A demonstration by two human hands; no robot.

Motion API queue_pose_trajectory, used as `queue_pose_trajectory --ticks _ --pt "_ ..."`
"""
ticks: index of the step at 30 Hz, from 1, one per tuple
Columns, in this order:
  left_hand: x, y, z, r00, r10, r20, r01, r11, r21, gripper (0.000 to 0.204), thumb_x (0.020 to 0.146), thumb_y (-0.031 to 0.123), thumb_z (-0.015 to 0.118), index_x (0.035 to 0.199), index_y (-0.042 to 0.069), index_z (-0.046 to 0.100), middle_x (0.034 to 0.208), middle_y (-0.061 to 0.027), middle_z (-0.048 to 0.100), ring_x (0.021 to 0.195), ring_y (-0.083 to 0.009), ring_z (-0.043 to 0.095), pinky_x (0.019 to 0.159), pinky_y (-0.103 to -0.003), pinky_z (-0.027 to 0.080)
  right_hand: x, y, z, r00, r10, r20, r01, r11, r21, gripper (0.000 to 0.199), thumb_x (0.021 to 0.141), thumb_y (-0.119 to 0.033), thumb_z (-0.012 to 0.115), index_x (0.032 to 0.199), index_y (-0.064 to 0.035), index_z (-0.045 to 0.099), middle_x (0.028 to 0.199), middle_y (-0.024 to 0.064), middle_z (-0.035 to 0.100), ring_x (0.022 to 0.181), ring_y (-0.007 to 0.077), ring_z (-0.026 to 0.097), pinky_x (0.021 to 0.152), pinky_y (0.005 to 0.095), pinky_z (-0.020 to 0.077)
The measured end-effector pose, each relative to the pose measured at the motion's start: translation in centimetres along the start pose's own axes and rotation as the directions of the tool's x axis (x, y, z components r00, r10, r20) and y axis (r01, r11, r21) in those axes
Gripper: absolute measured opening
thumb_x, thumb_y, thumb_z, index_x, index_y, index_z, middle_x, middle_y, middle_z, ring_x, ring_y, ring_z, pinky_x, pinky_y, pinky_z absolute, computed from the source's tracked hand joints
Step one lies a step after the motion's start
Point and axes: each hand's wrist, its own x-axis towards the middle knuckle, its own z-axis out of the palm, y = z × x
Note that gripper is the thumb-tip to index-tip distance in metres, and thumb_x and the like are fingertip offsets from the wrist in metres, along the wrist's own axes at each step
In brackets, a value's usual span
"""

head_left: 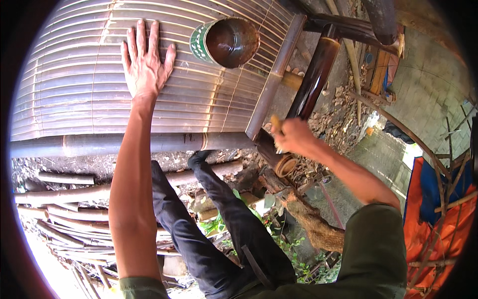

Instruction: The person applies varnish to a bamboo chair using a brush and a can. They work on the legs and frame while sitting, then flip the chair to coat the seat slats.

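Observation:
My left hand [146, 67] lies flat, fingers spread, on a bamboo-slat bench top [174, 109]. To its right on the slats stands a round green-and-white can [199, 42] with dark brown liquid inside. My right hand [296, 137] is closed around a paintbrush [276, 122]; its yellowish handle end pokes out above the fist, and the rest is mostly hidden and blurred. That hand is beside the bench's near right corner, by a thick bamboo pole [316, 72] with a glossy dark brown coat. Below the hand, the cut end of a dark bamboo post [285, 166] shows.
Cut bamboo lengths [79, 194] lie piled at the lower left. A rough log [313, 219] and green plants are near my legs. Orange and blue tarpaulin [438, 214] with sticks stands at the right. Rubble and wood chips [343, 112] cover the ground beyond the pole.

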Motion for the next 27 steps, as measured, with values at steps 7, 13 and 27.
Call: queue_pose_trajectory --ticks 7,13,27 --pt "0.3 0.4 -0.6 1.000 -0.010 0.010 0.010 1.000 0.014 0.066 0.097 0.049 0.049 0.156 0.025 0.031 0.163 -0.0065 0.025 0.150 -0.0321 0.022 0.122 -0.048 0.017 4.9 3.6 -17.6 0.801 -0.368 -0.472 -0.071 0.725 -0.685 0.023 0.087 -0.008 0.058 0.107 -0.0102 0.069 0.089 0.0179 0.068 0.080 0.0318 0.070 0.068 0.0465 0.0589" --pt "0.1 0.5 -1.2 0.997 -0.033 0.068 0.029 0.998 0.051 0.068 0.097 0.046 0.049 0.157 0.024 0.028 0.163 -0.0069 0.023 0.150 -0.0317 0.021 0.123 -0.046 0.015 -4.6 2.4 -5.5 0.976 -0.220 0.008 0.218 0.961 -0.168 0.016 0.097 -0.022 0.058 0.107 -0.0183 0.068 0.116 0.0103 0.063 0.115 0.0257 0.059 0.099 0.0399 0.0524" --pt "0.5 0.8 -1.4 0.997 -0.010 0.078 0.003 0.996 0.093 0.069 0.096 0.045 0.050 0.157 0.021 0.027 0.164 -0.0092 0.022 0.151 -0.0325 0.019 0.122 -0.047 0.015 5.1 9.7 -17.4 0.574 -0.463 -0.675 0.150 0.870 -0.469 0.039 0.077 0.006 0.071 0.107 -0.0173 0.069 0.120 0.0076 0.065 0.114 0.0314 0.062 0.094 0.0388 0.0569"
